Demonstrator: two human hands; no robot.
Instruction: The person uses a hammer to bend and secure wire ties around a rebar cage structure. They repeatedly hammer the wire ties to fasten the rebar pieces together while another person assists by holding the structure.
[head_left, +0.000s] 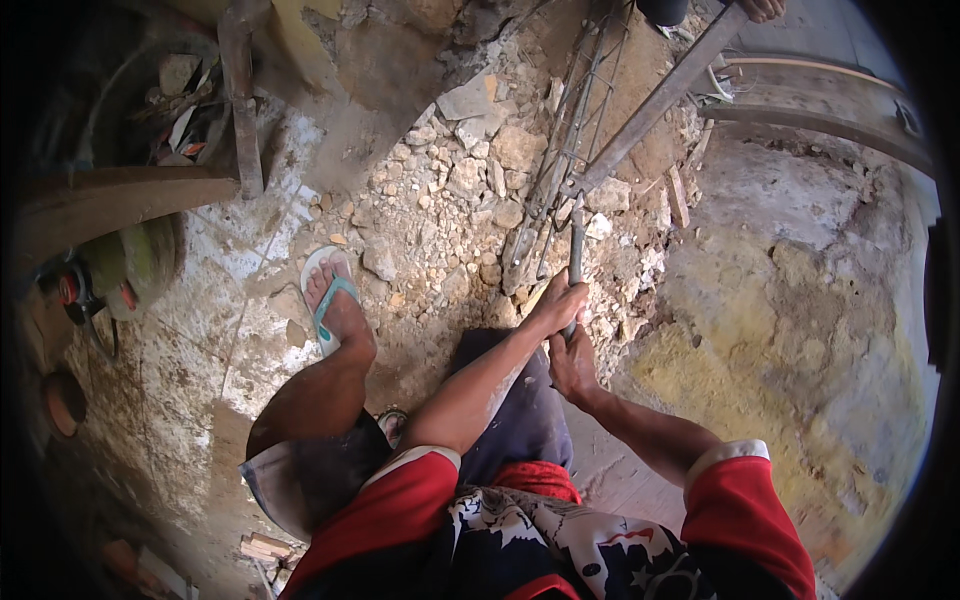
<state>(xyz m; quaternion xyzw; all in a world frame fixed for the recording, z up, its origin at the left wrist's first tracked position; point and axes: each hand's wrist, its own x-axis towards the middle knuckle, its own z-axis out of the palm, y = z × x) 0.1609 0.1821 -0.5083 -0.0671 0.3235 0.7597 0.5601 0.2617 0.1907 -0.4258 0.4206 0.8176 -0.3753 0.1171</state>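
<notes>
My left hand (560,304) and my right hand (573,366) are both closed round a slim grey metal bar (577,245), the left above the right. The bar points away from me, and its far tip meets the lower end of a long brown beam (660,105); whether they are joined I cannot tell. Just left of the bar lies a long steel rebar cage (568,130), slanting over the rubble. Another person's hand (763,9) is at the beam's far upper end.
Broken stones and rubble (440,210) cover the ground ahead. My left foot in a sandal (335,295) stands beside them. A wooden plank (130,195) and an upright post (240,110) are at the left. At the right is a rough yellowish-grey surface (760,330).
</notes>
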